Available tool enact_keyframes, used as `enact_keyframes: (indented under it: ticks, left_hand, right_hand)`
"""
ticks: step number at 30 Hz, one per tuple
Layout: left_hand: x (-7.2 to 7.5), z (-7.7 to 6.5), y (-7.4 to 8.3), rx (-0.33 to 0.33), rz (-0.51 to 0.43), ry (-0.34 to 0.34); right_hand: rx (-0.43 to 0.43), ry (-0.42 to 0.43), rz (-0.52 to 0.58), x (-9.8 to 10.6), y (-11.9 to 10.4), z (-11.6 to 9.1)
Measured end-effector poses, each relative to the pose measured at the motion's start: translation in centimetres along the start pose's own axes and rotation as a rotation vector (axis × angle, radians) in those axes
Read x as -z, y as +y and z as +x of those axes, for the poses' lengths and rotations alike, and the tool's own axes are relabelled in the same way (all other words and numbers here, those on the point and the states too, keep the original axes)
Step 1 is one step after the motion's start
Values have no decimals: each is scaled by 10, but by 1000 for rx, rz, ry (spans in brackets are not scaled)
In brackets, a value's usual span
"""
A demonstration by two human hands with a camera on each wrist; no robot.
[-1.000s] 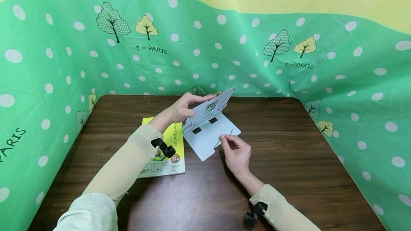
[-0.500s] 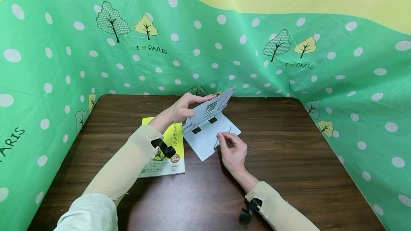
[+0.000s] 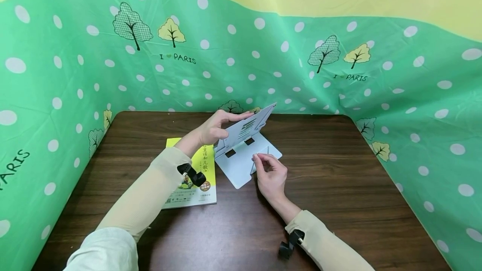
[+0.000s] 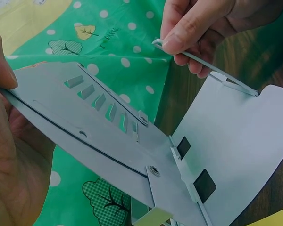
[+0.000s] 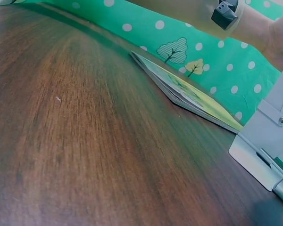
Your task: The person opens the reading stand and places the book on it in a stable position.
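A pale grey metal folding book stand [image 3: 242,131] stands on the table with its slotted panel tilted up from its flat base plate [image 3: 237,170]. My left hand [image 3: 212,129] grips the panel by its upper left edge, thumb on the near face. Over the base, my right hand [image 3: 272,177] pinches a thin wire support bar [image 4: 221,71] between thumb and index finger. One end of that bar meets a notch in the base's edge, and it is raised off the plate. In the right wrist view the right hand is out of sight; part of the stand [image 5: 269,117] shows at the right edge.
A yellow and white book [image 3: 192,199] lies under my left forearm, just left of the stand. Brown wood-grain table [image 3: 331,170] surrounds both. Green dotted cloth [image 3: 233,74] hangs along the back and sides.
My right hand has shifted slightly left and away from me with the wire support bar, swinging it a little towards the panel. My left hand and the stand's panel stay in place.
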State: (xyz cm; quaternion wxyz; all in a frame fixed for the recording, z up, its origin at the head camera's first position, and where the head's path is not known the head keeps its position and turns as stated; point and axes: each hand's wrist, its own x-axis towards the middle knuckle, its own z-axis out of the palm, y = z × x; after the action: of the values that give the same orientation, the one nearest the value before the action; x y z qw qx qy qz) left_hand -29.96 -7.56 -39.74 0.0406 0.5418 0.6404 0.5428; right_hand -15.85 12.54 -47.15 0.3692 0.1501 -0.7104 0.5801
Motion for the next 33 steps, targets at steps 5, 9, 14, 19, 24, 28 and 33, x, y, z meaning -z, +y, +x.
enact_keyframes:
  ticks: [5,9,14,19,24,28,33]
  left_hand:
    - [-2,-1,1,34,-28,3]
    - [-3,-1,1,29,-20,1]
    - [-5,0,0,-7,24,-3]
    - [-6,0,0,-16,48,1]
    - [-6,0,3,7,57,-2]
    - [-8,1,5,20,75,-10]
    - [-10,2,6,7,111,-18]
  right_hand:
    - [-8,-12,-6,-2,0,2]
    - [-20,-19,-15,-3,-1,3]
    - [-36,-21,-27,-5,-2,4]
    - [-47,-27,-18,-7,-2,6]
    - [-53,-34,-9,-10,-2,6]
    - [-55,-36,-12,-11,1,6]
    - [-46,-39,-3,-12,2,7]
